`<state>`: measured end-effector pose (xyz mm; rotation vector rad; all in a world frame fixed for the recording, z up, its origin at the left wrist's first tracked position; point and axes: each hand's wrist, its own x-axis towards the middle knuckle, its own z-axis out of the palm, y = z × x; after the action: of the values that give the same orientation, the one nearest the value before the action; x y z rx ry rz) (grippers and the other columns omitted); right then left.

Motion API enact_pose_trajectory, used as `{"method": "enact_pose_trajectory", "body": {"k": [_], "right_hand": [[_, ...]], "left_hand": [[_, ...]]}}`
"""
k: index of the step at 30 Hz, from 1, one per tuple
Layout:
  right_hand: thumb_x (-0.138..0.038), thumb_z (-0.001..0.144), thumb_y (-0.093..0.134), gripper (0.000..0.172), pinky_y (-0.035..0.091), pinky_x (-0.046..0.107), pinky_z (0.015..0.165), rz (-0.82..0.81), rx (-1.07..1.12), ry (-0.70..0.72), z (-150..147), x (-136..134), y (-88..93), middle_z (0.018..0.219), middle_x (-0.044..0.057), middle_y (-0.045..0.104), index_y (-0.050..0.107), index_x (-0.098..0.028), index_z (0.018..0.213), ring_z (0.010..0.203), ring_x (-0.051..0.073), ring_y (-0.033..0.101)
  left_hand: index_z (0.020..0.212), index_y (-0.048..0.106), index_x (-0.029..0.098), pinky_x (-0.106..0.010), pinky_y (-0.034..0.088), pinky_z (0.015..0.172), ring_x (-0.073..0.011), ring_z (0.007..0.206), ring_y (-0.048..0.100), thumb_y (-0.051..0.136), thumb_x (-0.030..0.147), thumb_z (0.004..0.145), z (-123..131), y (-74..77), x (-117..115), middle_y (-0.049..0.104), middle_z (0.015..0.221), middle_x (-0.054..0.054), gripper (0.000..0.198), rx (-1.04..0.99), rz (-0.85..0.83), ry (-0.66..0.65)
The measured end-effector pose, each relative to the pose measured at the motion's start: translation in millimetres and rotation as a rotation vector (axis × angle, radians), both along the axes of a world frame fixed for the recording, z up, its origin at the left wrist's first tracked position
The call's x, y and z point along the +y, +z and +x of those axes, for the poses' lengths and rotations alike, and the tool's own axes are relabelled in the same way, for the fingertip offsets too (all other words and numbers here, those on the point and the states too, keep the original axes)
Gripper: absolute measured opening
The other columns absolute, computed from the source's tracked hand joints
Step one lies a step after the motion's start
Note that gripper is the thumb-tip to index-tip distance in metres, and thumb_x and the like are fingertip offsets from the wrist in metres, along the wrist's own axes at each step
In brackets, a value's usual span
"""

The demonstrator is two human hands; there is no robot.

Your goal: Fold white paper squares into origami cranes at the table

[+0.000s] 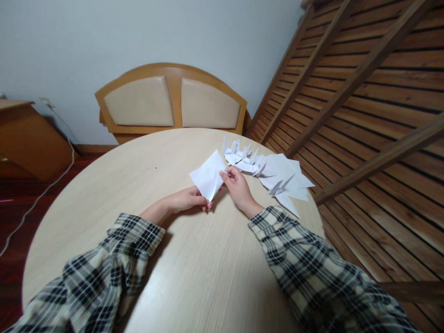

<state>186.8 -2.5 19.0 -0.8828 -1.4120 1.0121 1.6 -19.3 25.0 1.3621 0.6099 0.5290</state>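
Pinching paper [207, 175] with left hand [190, 199] at near corner, right hand [239, 188] at edge; best creased evenly, clear of cranes [246, 165] right of grip.

Your left hand [189, 199] grips paper [207, 175] at near corner, thumb on top. Your right hand [239, 187] pinches paper's right side. Plaid sleeves [135, 240] on both your arms. On table [138, 171], to right of paper: row of folded figures [252, 163], nearer ones beside or on loose sheets [293, 173]. Beyond table, far: headboard [176, 101] before wall [156, 32]. Slatted wood [374, 138] on right. Cord [73, 154] runs down on far left, near desk [34, 138].
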Motion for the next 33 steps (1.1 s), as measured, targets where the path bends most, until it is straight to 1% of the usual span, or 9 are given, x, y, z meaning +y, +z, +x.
{"method": "enact_pose_trajectory", "body": {"k": [4, 9, 13, 15, 17, 19, 24, 29, 33], "right_hand": [[-0.047, 0.076, 0.067, 0.030, 0.040, 0.026, 0.058, -0.017, 0.013, -0.028, 1, 1, 1.6, 0.070, -0.002, 0.047, 0.049, -0.022, 0.075, 0.065, 0.013, 0.047], [-0.044, 0.075, 0.068, 0.028, 0.040, 0.026, 0.061, 0.013, 0.015, -0.075, 1, 1, 2.7, 0.071, -0.002, 0.048, 0.052, -0.021, 0.075, 0.066, 0.013, 0.047], [-0.044, 0.076, 0.067, 0.026, 0.041, 0.026, 0.061, 0.008, 0.017, -0.080, -1, 0, 4.2, 0.073, -0.002, 0.050, 0.053, -0.022, 0.076, 0.067, 0.013, 0.048], [-0.045, 0.076, 0.067, 0.027, 0.040, 0.025, 0.059, 0.009, 0.025, -0.075, -3, -1, 5.4, 0.073, -0.002, 0.050, 0.052, -0.022, 0.076, 0.066, 0.013, 0.048], [-0.046, 0.076, 0.067, 0.028, 0.039, 0.025, 0.058, 0.017, 0.031, -0.064, -3, -2, 6.7, 0.073, -0.002, 0.050, 0.052, -0.022, 0.076, 0.066, 0.013, 0.048], [-0.046, 0.076, 0.067, 0.028, 0.039, 0.026, 0.058, 0.027, 0.024, -0.054, -2, -2, 7.8, 0.073, -0.002, 0.050, 0.052, -0.022, 0.076, 0.066, 0.013, 0.048], [-0.042, 0.075, 0.069, 0.026, 0.037, 0.026, 0.059, 0.042, 0.013, -0.070, 1, -3, 9.6, 0.069, -0.002, 0.049, 0.054, -0.021, 0.072, 0.063, 0.012, 0.046], [-0.041, 0.074, 0.070, 0.024, 0.041, 0.028, 0.064, 0.019, 0.032, -0.108, 0, -4, 10.8, 0.072, -0.001, 0.053, 0.055, -0.021, 0.072, 0.067, 0.013, 0.050], [-0.043, 0.072, 0.070, 0.028, 0.042, 0.025, 0.062, -0.034, 0.099, -0.157, -1, -3, 9.5, 0.071, -0.002, 0.053, 0.054, -0.020, 0.073, 0.066, 0.012, 0.050]], "left_hand": [[0.077, 0.066, 0.009, -0.024, 0.043, 0.063, -0.0110, 0.065, 0.055, 0.064, 0.018, 0.076, 1, 1.1, -1, 0.065, 0.073, -0.007, 0.009, 0.009, 0.024, -0.016], [0.082, 0.067, 0.009, -0.024, 0.044, 0.063, -0.0120, 0.067, 0.057, 0.065, 0.022, 0.078, 3, -1.5, 1, 0.067, 0.079, -0.009, 0.014, 0.013, 0.050, -0.008], [0.081, 0.064, 0.010, -0.025, 0.044, 0.064, -0.0121, 0.067, 0.057, 0.066, 0.022, 0.078, 2, -4.4, 1, 0.065, 0.078, -0.007, 0.012, 0.015, 0.028, 0.005], [0.091, 0.064, 0.010, -0.026, 0.043, 0.065, -0.0123, 0.068, 0.057, 0.065, 0.022, 0.079, 2, -4.8, 1, 0.063, 0.078, -0.006, 0.016, 0.016, 0.001, 0.007], [0.106, 0.060, 0.011, -0.027, 0.043, 0.066, -0.0123, 0.068, 0.056, 0.064, 0.021, 0.080, 1, -5.0, 1, 0.062, 0.078, -0.004, 0.028, 0.007, -0.026, 0.004], [0.112, 0.058, 0.012, -0.027, 0.044, 0.067, -0.0125, 0.068, 0.057, 0.064, 0.021, 0.080, 0, -5.3, 1, 0.062, 0.079, -0.003, 0.034, 0.000, -0.039, -0.006], [0.098, 0.061, 0.010, -0.027, 0.043, 0.065, -0.0125, 0.068, 0.056, 0.065, 0.020, 0.079, 2, -5.0, 2, 0.063, 0.080, -0.006, 0.021, 0.004, 0.001, -0.039], [0.103, 0.059, 0.009, -0.026, 0.041, 0.062, -0.0123, 0.068, 0.056, 0.067, 0.021, 0.079, 4, -3.2, 2, 0.067, 0.085, -0.010, 0.028, -0.002, 0.026, -0.048], [0.097, 0.061, 0.009, -0.024, 0.041, 0.063, -0.0104, 0.067, 0.056, 0.069, 0.022, 0.077, 4, -3.2, 2, 0.068, 0.088, -0.010, 0.025, 0.025, 0.019, -0.057]]}}
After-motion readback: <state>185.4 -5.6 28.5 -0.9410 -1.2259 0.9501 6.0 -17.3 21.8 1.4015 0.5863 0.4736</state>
